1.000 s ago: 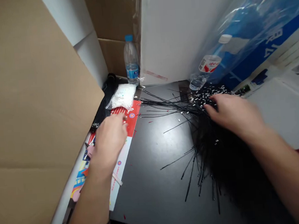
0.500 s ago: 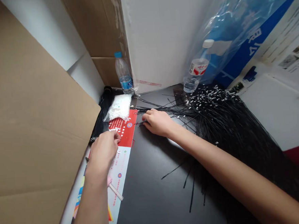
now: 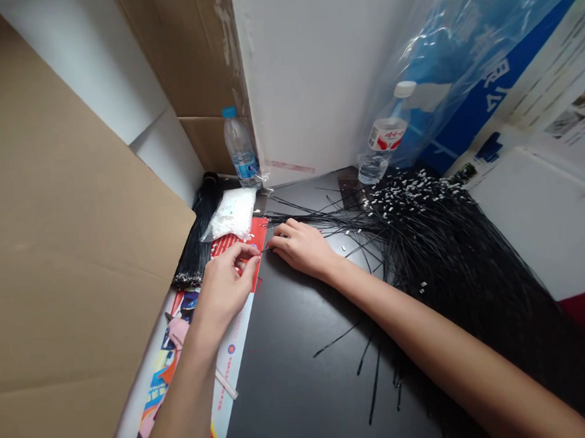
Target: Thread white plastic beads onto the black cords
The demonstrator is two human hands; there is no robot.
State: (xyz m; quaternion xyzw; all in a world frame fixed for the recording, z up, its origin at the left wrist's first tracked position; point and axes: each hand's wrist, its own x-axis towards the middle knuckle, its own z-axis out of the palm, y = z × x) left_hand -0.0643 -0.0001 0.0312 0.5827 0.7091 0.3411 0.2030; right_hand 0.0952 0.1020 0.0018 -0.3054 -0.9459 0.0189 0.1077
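Observation:
My left hand (image 3: 226,285) and my right hand (image 3: 302,246) meet over the red end of a printed sheet (image 3: 230,330) on the black table (image 3: 294,379). Both pinch with fingertips close together; a thin black strand (image 3: 318,232) runs from my right fingers toward the big pile of black strands (image 3: 456,261) tipped with small white pieces. What my left fingers pinch is too small to name. A clear bag of white bits (image 3: 233,213) lies just beyond my left hand, beside a tied black bundle (image 3: 198,239).
A large cardboard sheet (image 3: 57,229) leans along the left. Two water bottles stand at the back: one blue-capped (image 3: 240,149), one white-capped (image 3: 384,139) against a plastic-wrapped blue box (image 3: 463,73). A white board (image 3: 312,64) stands behind. Loose strands (image 3: 373,367) lie near the front.
My right hand left the strand pile and crossed left to the red sheet. My left hand shifted right, and the two hands' fingertips now meet.

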